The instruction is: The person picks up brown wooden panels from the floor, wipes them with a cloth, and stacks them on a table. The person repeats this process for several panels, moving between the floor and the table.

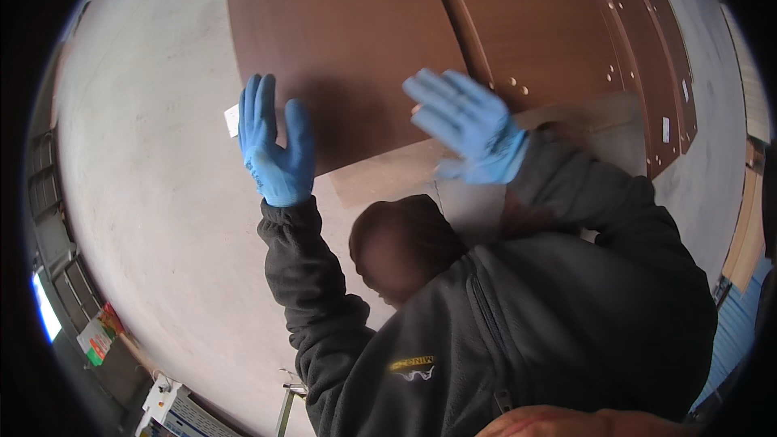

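Both of my hands wear blue gloves and come out of dark fleece sleeves. My left hand (278, 142) is open at the near left corner of a brown wooden panel (348, 40), its fingers together and its thumb apart. I cannot tell whether it touches the panel. My right hand (465, 125), a little blurred, has its fingers stretched over the panel's near right edge. A small pale spot shows at one of its fingertips. A second brown panel (534, 32), with several round holes near its edge, lies to the right. I see nothing held in either hand.
Narrow brown boards (660, 73) with small white labels lie at the far right on the grey floor (146, 154). Cardboard (380, 170) shows under the near panel edge. A dark rounded shape (413, 222), partly blurred, sits below my hands. A white box (174, 413) stands lower left.
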Motion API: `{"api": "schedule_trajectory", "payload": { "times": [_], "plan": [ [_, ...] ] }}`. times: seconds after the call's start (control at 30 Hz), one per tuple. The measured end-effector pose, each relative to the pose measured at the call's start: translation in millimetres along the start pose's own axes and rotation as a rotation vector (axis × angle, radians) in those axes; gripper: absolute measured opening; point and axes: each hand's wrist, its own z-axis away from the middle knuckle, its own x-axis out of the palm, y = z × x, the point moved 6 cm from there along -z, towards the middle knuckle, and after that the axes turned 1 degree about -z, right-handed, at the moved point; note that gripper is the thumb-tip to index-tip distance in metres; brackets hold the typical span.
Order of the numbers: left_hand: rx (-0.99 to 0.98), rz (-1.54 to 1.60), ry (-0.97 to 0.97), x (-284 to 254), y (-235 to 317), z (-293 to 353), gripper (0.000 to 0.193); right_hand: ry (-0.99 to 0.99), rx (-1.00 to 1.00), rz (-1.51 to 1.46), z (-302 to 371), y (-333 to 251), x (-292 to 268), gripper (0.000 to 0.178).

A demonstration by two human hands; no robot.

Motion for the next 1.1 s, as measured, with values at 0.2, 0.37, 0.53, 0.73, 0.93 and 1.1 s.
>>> {"api": "schedule_trajectory", "payload": {
  "times": [0.2, 0.37, 0.53, 0.73, 0.93, 1.1],
  "plan": [
    [0.315, -0.004, -0.290, 48, 89, 11, 0.061, -0.041, 0.254, 0.260, 80, 84, -64, 0.101],
    [0.412, -0.104, -0.526, 86, 129, 25, 0.080, -0.111, 0.345, 0.226, 105, 105, -58, 0.093],
    [0.465, -0.167, -0.564, 114, 147, 32, 0.085, -0.132, 0.334, 0.187, 114, 116, -52, 0.087],
    [0.505, -0.243, -0.608, 146, 149, 34, 0.083, -0.054, 0.243, 0.240, 116, 124, -48, 0.086],
    [0.580, -0.223, -0.535, 158, 146, 38, 0.084, -0.023, 0.248, 0.240, 122, 127, -43, 0.084],
    [0.605, -0.234, -0.488, 162, 148, 37, 0.081, -0.020, 0.244, 0.251, 120, 127, -43, 0.084]
  ]
}}
